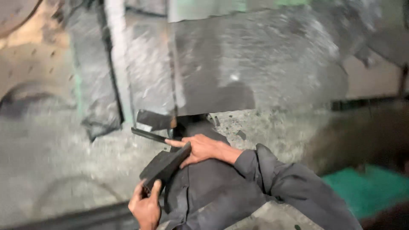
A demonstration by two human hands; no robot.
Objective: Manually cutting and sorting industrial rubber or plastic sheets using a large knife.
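A dark flat block [164, 164], like a slab of black rubber or metal, is held between both my hands near the bottom middle of the head view. My left hand [146, 206] grips its near lower end with the thumb up its side. My right hand [200, 149] wraps the far upper end, fingers pointing left. A thin dark bar [148, 135] lies just past my right fingers. The picture is blurred by motion.
A large grey metal plate [255, 59] and a dark machine frame [98, 76] stand ahead. The floor [51, 162] is rough grey concrete with a curved dark mark. A green surface [366, 187] lies at the right, beyond my grey sleeve [281, 179].
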